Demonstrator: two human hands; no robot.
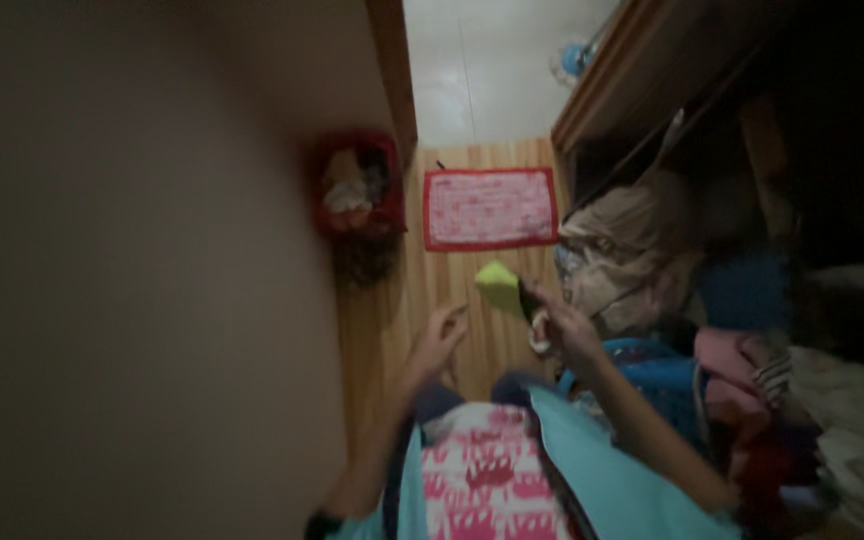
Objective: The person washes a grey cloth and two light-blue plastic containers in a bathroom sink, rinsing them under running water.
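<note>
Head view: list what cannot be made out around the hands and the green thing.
- Green thing in the right hand: motion blur hides what it is and how the fingers grip it.
- Left hand: blurred; appears empty, but not certain.
- Red basket: contents too dim and soft to name.
- Pile of clothes: darkness merges the pieces; the right edge cuts it off.
- Blue basket: partly hidden behind the right forearm.

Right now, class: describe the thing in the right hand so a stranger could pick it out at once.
Start at the red mat on the wooden floor. Just below it, the right hand holds up a small yellow-green piece, the only bright green thing there.
</note>
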